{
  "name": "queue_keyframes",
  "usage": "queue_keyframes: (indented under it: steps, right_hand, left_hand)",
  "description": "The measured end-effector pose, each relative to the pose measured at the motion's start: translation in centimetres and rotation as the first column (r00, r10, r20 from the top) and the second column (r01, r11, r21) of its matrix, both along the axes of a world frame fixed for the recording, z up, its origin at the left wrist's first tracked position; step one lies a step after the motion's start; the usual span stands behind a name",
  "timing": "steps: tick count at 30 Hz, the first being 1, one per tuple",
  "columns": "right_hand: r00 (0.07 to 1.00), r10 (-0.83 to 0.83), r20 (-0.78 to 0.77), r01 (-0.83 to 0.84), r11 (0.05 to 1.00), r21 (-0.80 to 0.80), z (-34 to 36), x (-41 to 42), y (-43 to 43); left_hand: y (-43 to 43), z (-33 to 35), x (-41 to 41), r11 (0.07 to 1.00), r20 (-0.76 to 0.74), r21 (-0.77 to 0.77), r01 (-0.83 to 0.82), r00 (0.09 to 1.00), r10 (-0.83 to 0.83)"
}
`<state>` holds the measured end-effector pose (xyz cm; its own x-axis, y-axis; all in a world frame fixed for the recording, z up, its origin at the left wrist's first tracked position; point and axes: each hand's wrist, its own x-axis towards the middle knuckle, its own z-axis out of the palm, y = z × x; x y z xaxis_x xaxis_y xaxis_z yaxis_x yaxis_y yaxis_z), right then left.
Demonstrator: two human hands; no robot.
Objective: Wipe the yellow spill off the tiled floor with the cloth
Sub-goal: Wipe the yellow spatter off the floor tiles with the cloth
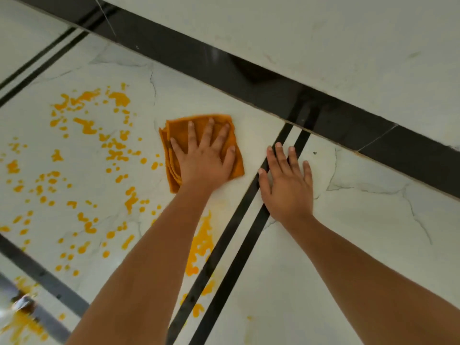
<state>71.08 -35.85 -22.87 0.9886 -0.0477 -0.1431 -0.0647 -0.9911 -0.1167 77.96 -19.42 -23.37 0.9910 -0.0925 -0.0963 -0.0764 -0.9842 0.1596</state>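
Note:
A folded orange cloth (179, 135) lies flat on the white marble-look tiled floor (361, 220). My left hand (205, 158) presses down on it with fingers spread and straight. My right hand (286, 185) rests flat on the bare floor to the right of the cloth, across two black inlay stripes. The yellow spill (86, 125) is scattered as many drops and blotches over the tile left of the cloth. A larger smeared patch of spill (201, 242) shows between my forearms, partly hidden by my left arm.
A black skirting band (249, 73) runs diagonally behind the cloth, with a white wall (323, 41) above it. Twin black inlay stripes (231, 245) cross the floor. A blurred shiny object (22, 303) sits at the lower left among more yellow smears.

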Motion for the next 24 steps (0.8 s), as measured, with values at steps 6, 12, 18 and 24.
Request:
queue_keyframes:
  steps: [6,12,18,24]
  right_hand:
    - [1.000,0.004,0.010,-0.004,1.000,-0.006,-0.1,-0.1,0.0]
    - [1.000,-0.009,0.001,0.009,1.000,-0.024,0.0,0.1,0.2]
    - [0.999,-0.018,-0.035,0.018,1.000,0.011,0.5,0.0,0.0]
    - [0.999,0.035,-0.016,-0.033,0.993,0.116,1.8,-0.1,0.2]
  left_hand:
    - [0.8,0.6,2.2,1.000,-0.043,-0.001,0.002,0.999,-0.002]
    - [-0.3,0.2,-2.0,0.997,-0.039,-0.005,0.083,0.996,-0.083]
    - [0.2,2.8,-0.3,0.977,-0.274,-0.210,0.024,0.958,-0.083]
    - [2.2,5.3,-1.6,0.880,-0.185,-0.461,-0.115,0.982,0.031]
